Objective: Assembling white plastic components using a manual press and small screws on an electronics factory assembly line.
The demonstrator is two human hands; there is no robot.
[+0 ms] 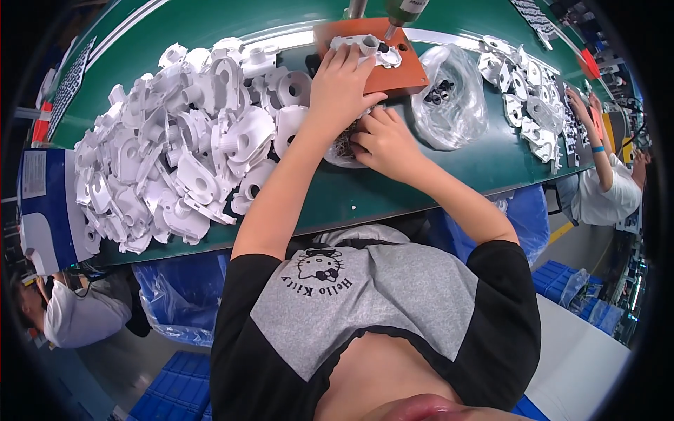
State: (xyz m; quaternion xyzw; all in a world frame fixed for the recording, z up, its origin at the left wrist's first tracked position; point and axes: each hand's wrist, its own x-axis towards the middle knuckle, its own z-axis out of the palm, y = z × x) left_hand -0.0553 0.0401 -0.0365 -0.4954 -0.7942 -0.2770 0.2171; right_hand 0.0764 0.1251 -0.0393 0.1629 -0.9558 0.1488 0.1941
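Note:
An orange block fixture (400, 81) carries a white plastic part (385, 59) with a round collar and a black piece beside it. Across the part's left side lie the outstretched fingers of my left hand (342, 81), its thumb spread to the right. Just below, my right hand (390, 144) has its fingers curled down into a shallow dish (344, 163) of small metal pieces that look like screws. What its fingertips pinch, if anything, is hidden. A screwdriver-like tool (401, 15) hangs over the fixture, its tip apart from the part.
A large heap of white plastic parts (189, 154) covers the table's left side. Right of the fixture lies a clear plastic bag (449, 105) with black pieces. More white parts (523, 91) spread beyond it. Co-workers (607, 182) sit at the right and far left.

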